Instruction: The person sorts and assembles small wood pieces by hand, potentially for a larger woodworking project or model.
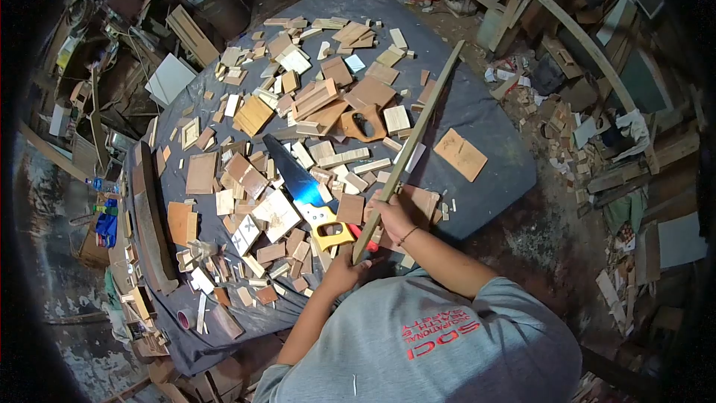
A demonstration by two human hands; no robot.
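A long, narrow wooden strip (425, 118) slants up and away to the right over the cloth-covered table (488, 201). My left hand (342, 273) grips its near end, close to my body. Further along the same strip, my right hand (391, 218) has its fingers wrapped around it. Just left of my hands lies a handsaw (297, 179) with a yellow handle, its blade pointing away. Something red (364, 239) shows beside the saw handle, partly hidden by the strip. A flat piece of wood (419, 205) rests under my right hand.
Many wood offcuts (274, 216) cover the table's middle and left. A second saw with a wooden handle (363, 124) lies among them. A long curved wooden piece (151, 216) runs along the left edge. Scrap wood (563, 119) is piled on the floor at right.
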